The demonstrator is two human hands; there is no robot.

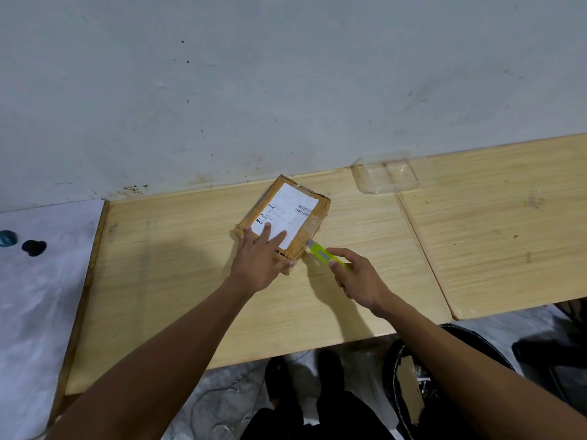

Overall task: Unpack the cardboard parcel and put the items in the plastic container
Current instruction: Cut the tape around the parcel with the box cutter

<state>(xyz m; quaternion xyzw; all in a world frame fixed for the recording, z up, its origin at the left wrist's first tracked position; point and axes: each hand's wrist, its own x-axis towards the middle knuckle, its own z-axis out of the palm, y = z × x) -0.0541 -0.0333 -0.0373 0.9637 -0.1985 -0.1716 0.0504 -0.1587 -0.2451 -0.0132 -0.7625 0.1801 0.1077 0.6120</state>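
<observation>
We see the cardboard parcel lying flat on the wooden table, skewed so its long axis runs from about seven o'clock to one o'clock. It is brown, sealed with clear tape, and carries a white shipping label with barcodes on top (the flaps appear closed). At roughly two o'clock from it, well apart and close to the wall, sits the clear plastic container, shallow, rectangular and open-topped; we can make out nothing inside it.
</observation>
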